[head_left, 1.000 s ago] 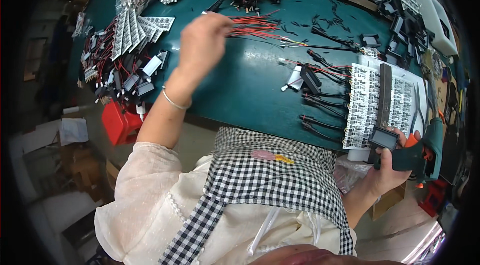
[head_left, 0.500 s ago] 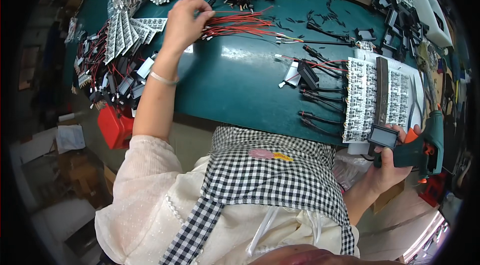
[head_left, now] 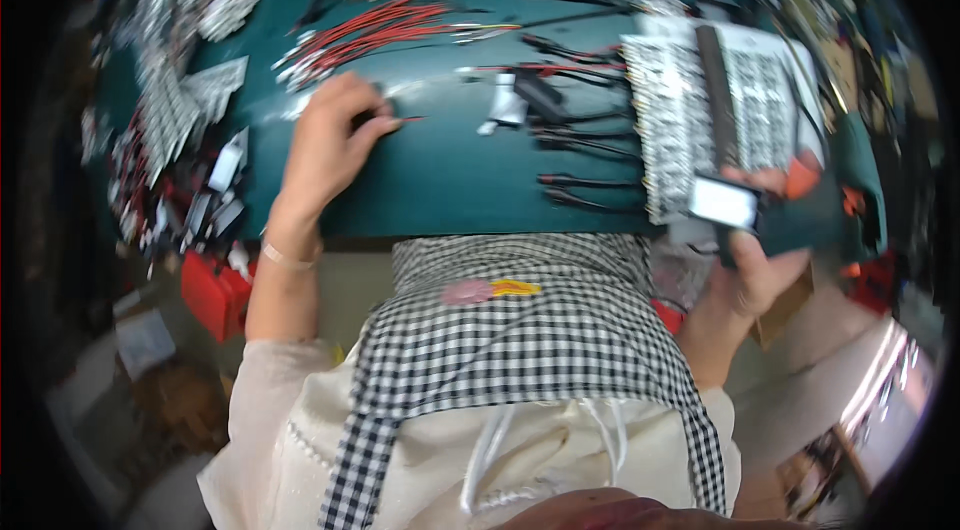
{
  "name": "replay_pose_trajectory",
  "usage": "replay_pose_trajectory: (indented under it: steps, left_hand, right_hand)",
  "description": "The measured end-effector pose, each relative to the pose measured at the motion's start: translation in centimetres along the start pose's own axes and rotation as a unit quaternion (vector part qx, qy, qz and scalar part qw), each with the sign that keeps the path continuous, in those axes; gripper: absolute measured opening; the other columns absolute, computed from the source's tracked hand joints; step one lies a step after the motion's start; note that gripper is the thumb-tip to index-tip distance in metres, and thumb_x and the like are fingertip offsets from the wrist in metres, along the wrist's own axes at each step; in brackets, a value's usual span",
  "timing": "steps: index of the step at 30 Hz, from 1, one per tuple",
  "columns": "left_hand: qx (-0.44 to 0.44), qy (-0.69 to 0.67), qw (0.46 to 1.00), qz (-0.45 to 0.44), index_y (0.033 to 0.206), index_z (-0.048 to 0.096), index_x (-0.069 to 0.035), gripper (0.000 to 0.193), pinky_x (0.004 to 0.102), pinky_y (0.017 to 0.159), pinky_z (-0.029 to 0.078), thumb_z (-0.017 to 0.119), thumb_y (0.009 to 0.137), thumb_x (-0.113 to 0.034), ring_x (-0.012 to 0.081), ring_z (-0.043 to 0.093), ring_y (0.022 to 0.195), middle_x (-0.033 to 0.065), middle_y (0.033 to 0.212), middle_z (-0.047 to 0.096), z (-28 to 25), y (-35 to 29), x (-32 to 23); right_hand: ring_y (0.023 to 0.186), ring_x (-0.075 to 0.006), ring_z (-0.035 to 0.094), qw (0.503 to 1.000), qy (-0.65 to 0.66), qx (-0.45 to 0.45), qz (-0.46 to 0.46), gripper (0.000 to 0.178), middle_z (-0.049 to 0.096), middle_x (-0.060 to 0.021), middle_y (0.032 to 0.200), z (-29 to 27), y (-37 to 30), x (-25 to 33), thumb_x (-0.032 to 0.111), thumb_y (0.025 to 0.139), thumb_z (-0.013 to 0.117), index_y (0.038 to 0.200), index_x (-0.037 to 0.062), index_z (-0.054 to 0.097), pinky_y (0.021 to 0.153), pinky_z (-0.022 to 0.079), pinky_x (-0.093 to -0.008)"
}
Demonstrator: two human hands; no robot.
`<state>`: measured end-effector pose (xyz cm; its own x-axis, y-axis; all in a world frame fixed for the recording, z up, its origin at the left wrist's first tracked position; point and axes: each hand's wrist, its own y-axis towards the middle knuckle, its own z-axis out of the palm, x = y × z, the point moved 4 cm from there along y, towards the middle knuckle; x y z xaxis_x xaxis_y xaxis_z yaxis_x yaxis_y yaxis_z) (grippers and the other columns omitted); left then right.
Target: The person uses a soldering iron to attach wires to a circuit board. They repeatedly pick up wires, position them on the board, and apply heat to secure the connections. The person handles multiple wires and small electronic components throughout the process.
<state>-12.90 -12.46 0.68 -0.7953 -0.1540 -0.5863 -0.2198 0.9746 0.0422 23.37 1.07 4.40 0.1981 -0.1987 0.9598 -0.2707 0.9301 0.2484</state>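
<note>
My left hand [head_left: 335, 140] is over the green table, its fingers pinched on a red wire [head_left: 412, 118] whose short end sticks out to the right. Just beyond it lies a bundle of red wires [head_left: 375, 33] with white plugs at the left ends. My right hand [head_left: 757, 275], thumb up, grips a small black rectangular housing [head_left: 724, 202] with a bright, glaring face. That housing is at the near edge of a sheet of small circuit boards [head_left: 655, 130], which has a dark bar [head_left: 716, 95] lying across it. Motion blurs the picture.
Black cables [head_left: 580, 138] run leftward from the sheet, beside a loose white-faced housing [head_left: 508, 100]. A green glue gun [head_left: 862, 185] with an orange tip stands at the right. Housings and wires are heaped at the left [head_left: 195, 200]; a red box [head_left: 215, 295] sits below the table edge.
My left hand has drawn back from the wire bundle toward me, bringing a red wire. My right hand still holds the housing, now tilted so its face glares. The whole view has shifted.
</note>
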Motion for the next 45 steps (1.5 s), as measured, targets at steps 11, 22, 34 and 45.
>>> replay_pose_trajectory:
  steps: [11,22,34,45]
  left_hand:
    - [0.044,-0.254,0.966,0.022,0.093,0.063,0.002,0.006,0.0211,0.06,0.046,0.058,0.088,0.003,0.0078,0.061,0.067,0.0037,0.073,0.064,0.2,3.1,-11.9]
    - [0.085,-0.291,0.929,0.214,0.084,0.063,0.001,0.006,0.0143,0.045,0.027,0.068,0.084,0.002,-0.0031,0.04,0.052,-0.0059,0.065,0.054,4.0,6.3,-20.8]
    - [0.02,-0.28,0.921,0.27,0.081,0.064,0.0,0.006,0.017,0.042,0.029,0.07,0.08,0.001,-0.0007,0.041,0.047,-0.0031,0.063,0.056,4.5,6.6,-20.6]
    - [0.069,-0.294,0.915,0.268,0.082,0.064,0.001,0.005,0.0166,0.044,0.031,0.069,0.082,0.0,-0.0005,0.042,0.05,-0.0022,0.065,0.057,5.0,6.5,-20.3]
  right_hand:
    - [0.097,-0.0334,0.067,0.991,0.128,0.009,-0.043,0.086,0.062,-0.02,0.102,0.2,0.1,0.4,0.001,0.07,0.075,0.14,-0.0001,0.025,0.084,0.056,-0.0408]
    - [0.103,-0.0315,0.063,0.983,0.158,-0.092,-0.007,0.08,0.056,-0.0177,0.111,-1.5,-0.7,0.6,0.015,0.075,0.073,0.14,-0.0006,0.03,0.091,0.054,-0.0423]
    - [0.102,-0.0362,0.064,0.978,0.195,-0.07,0.016,0.081,0.059,-0.0201,0.109,-1.3,-0.4,-0.1,0.014,0.073,0.078,0.138,0.0,0.031,0.092,0.053,-0.0483]
    - [0.101,-0.0391,0.064,0.98,0.19,-0.054,0.019,0.08,0.058,-0.0211,0.11,-1.5,-0.3,0.1,0.013,0.074,0.077,0.138,-0.0013,0.03,0.091,0.054,-0.05]
